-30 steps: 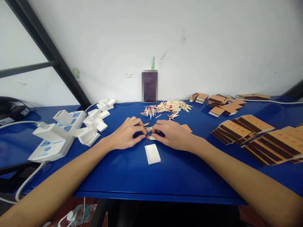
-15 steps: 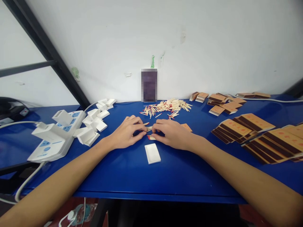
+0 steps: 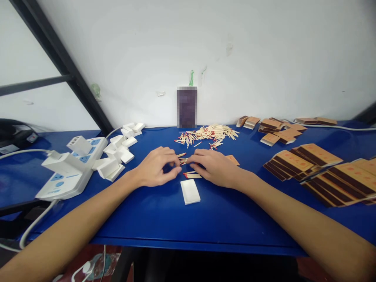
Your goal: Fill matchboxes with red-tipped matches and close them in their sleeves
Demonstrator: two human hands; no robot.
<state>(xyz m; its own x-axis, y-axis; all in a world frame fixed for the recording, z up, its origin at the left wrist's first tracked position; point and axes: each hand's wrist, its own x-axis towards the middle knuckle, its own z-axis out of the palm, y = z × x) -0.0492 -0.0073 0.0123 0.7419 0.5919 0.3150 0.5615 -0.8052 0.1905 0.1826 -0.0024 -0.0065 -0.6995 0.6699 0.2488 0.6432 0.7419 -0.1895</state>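
My left hand (image 3: 160, 166) is curled above the table, thumb and index fingertips at the left end of a small bunch of matches (image 3: 183, 161). From the other side my right hand (image 3: 213, 166) bends its fingers onto the same bunch; its fingertips partly cover the sticks. Just below the right thumb lies a short row of matches (image 3: 193, 175), red heads to the left. In front of both hands sits a white matchbox tray (image 3: 190, 191). An orange matchbox sleeve (image 3: 233, 159) shows partly behind my right hand.
A loose heap of matches (image 3: 211, 133) lies near the wall. White trays (image 3: 117, 147) are piled at left beside a power strip (image 3: 67, 172) with plugs and cables. Matchbox sleeves (image 3: 308, 156) stand in stacks at right, with more sleeves (image 3: 279, 131) behind.
My right thumb has lifted back off the short row of matches, so more of that row shows. Both hands remain around the small bunch. The view has shifted slightly.
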